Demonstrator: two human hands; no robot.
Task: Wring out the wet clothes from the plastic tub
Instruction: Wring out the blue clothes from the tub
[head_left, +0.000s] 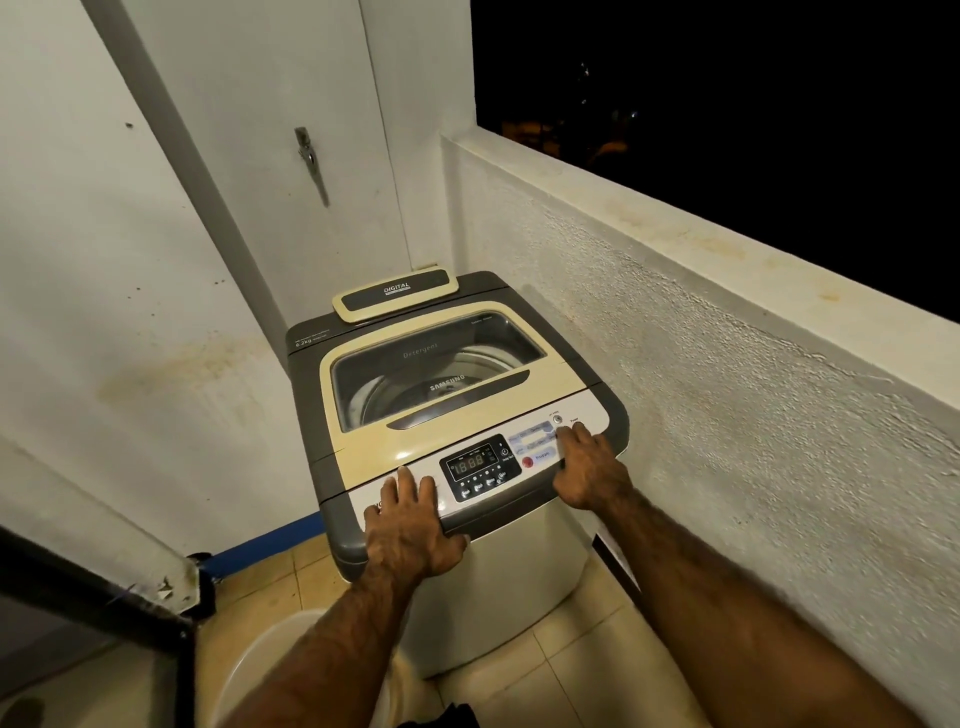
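A top-loading washing machine (452, 395) stands in the corner with its cream lid closed and its display lit. My left hand (413, 530) rests flat on the front left of the control panel (483, 467), thumb hooked over the front edge. My right hand (589, 467) lies on the right end of the panel, with its fingertips touching the buttons near the power key. A pale plastic tub (260, 670) sits on the floor at the bottom left, partly hidden by my left forearm. A bit of dark cloth (447, 717) shows at the bottom edge.
A rough white parapet wall (727, 374) runs along the right, with dark night sky above. A white door (291, 171) with a latch stands behind the machine. A dark-framed door edge (104, 597) juts in at the lower left. Beige floor tiles (587, 670) surround the machine.
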